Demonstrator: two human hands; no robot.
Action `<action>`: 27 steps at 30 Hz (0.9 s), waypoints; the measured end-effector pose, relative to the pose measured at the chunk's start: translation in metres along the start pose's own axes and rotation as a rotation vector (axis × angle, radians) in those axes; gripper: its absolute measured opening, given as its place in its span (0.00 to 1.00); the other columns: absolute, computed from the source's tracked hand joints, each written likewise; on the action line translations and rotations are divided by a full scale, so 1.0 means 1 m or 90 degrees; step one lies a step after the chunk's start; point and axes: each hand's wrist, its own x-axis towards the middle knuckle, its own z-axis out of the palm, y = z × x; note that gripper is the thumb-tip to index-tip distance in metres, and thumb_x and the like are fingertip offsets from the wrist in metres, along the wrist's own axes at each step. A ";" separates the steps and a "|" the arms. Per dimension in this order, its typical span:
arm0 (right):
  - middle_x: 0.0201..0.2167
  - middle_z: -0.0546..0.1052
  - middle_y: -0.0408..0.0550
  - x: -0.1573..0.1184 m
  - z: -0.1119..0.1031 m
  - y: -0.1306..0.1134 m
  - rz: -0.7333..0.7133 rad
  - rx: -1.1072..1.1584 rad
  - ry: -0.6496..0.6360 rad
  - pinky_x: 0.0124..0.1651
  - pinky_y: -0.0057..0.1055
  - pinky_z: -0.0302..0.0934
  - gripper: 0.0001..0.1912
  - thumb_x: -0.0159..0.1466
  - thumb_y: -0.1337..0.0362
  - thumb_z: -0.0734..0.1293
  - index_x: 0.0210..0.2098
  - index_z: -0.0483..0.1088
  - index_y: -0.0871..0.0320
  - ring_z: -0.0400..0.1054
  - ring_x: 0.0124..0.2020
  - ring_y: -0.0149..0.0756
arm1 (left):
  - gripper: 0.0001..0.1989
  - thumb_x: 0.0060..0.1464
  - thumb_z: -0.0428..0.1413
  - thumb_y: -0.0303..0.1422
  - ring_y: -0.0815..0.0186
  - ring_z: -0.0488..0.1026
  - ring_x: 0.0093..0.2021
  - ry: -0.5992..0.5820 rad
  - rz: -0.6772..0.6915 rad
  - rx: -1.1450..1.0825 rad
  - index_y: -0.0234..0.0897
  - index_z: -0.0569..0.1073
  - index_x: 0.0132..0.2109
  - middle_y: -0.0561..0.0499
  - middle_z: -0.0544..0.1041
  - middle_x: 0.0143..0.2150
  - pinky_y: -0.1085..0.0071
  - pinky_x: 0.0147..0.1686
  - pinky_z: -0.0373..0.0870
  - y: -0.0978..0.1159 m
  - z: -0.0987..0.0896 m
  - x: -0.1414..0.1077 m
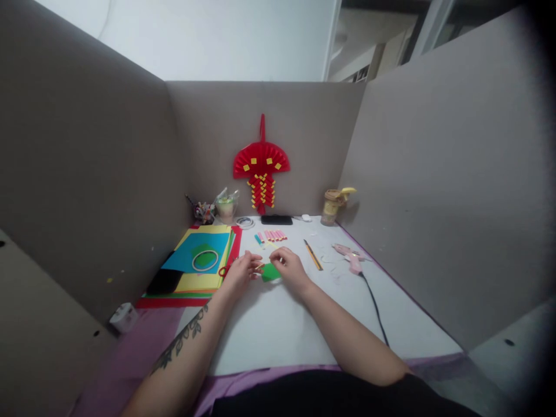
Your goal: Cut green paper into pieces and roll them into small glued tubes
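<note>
A small piece of green paper (270,273) is between my two hands, over the white tabletop. My left hand (244,271) is at its left edge, fingers bent and close to the paper. Above its upper right edge, my right hand (288,267) has thumb and fingertips pinched together; what they hold is too small to make out. A thin yellow strip (272,245) shows just beyond the fingertips. Further back stands a row of small pink rolls (275,236), with a blue-green roll (259,239) at its left. Red-handled scissors (223,271) lie partly hidden beside my left hand.
Coloured paper sheets (204,282) are stacked at left, bearing a white ring (193,262). At right lie a utility knife (313,255) and a corded pink glue gun (353,258). A phone (277,220) and cups line the back, below a red paper hanging (261,165). Grey partitions enclose the table.
</note>
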 end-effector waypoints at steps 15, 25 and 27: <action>0.42 0.67 0.50 -0.005 0.002 0.006 -0.102 -0.041 0.045 0.43 0.35 0.61 0.17 0.55 0.75 0.58 0.42 0.67 0.56 0.63 0.43 0.37 | 0.15 0.36 0.64 0.35 0.69 0.70 0.25 0.001 -0.007 0.109 0.34 0.70 0.32 0.51 0.74 0.24 0.76 0.25 0.60 0.003 0.007 -0.007; 0.21 0.68 0.41 -0.004 0.011 0.011 0.241 0.219 -0.073 0.28 0.27 0.55 0.04 0.52 0.65 0.64 0.27 0.67 0.60 0.60 0.23 0.29 | 0.17 0.42 0.61 0.41 0.70 0.70 0.28 0.055 0.052 0.062 0.33 0.71 0.36 0.49 0.75 0.31 0.76 0.26 0.62 -0.001 0.002 0.000; 0.20 0.68 0.40 -0.005 0.014 0.014 0.301 0.315 -0.108 0.26 0.26 0.53 0.05 0.50 0.66 0.65 0.28 0.68 0.61 0.59 0.21 0.27 | 0.18 0.40 0.62 0.39 0.69 0.70 0.30 0.045 0.077 0.113 0.34 0.72 0.38 0.50 0.74 0.32 0.76 0.27 0.62 -0.002 0.002 0.001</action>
